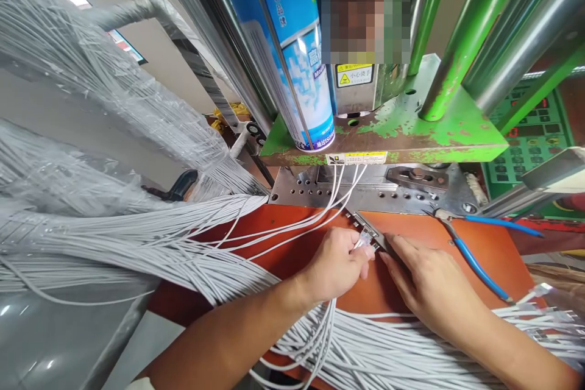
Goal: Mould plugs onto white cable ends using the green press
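Note:
My left hand (336, 263) is closed in a pinch on the ends of a few thin white cables (292, 228), holding their small clear connector tips against a narrow metal mold bar (369, 233) on the orange bench (493, 250). My right hand (423, 280) rests flat on the bench just right of the bar, fingers stretched out, fingertips touching the bar's end. A few white cables run up from the bar into the metal plate (388, 192) under the green press (397, 134).
A thick bundle of white cables (114, 237) wrapped in plastic lies across the left side and under my wrists. Blue-handled pliers (479, 256) lie on the bench at right. A blue spray can (297, 55) stands on the press. A green control panel (534, 134) is at far right.

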Demonstrator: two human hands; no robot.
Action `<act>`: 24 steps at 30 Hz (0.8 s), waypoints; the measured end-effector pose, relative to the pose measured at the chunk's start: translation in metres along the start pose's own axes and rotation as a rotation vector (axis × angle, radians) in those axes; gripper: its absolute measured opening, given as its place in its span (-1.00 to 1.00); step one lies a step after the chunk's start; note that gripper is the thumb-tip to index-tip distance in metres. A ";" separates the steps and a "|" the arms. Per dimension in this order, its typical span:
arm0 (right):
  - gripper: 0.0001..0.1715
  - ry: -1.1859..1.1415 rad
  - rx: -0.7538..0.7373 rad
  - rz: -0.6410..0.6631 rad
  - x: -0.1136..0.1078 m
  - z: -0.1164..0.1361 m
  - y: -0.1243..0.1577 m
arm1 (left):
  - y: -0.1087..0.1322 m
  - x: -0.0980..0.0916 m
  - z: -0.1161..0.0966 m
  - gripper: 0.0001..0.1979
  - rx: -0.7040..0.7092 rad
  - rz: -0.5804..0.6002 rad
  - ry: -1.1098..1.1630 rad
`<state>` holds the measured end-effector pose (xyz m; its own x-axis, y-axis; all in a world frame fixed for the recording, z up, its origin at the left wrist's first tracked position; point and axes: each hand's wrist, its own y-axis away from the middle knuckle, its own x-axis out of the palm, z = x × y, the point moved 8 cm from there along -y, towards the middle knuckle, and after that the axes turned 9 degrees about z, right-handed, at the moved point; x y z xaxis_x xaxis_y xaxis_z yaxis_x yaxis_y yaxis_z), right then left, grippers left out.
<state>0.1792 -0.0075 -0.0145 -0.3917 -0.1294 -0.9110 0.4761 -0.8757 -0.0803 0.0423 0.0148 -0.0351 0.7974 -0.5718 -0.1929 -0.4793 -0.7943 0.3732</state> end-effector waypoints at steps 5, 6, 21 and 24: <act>-0.67 -0.074 0.078 0.029 0.001 -0.004 0.000 | -0.004 0.005 0.004 -0.70 -0.025 0.055 0.082; -0.66 -0.087 0.098 0.014 -0.001 -0.005 0.001 | -0.004 0.008 0.006 -0.72 -0.047 0.119 0.122; -0.72 -0.099 0.047 -0.074 -0.007 -0.005 0.000 | -0.011 -0.021 0.002 -0.71 0.012 -0.016 -0.046; -0.72 -0.095 0.013 -0.057 -0.003 -0.003 0.001 | -0.012 -0.021 0.001 -0.70 0.029 -0.041 -0.039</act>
<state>0.1837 -0.0066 -0.0133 -0.4912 -0.1224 -0.8624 0.4412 -0.8886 -0.1251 0.0310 0.0357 -0.0367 0.8020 -0.5455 -0.2433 -0.4571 -0.8227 0.3380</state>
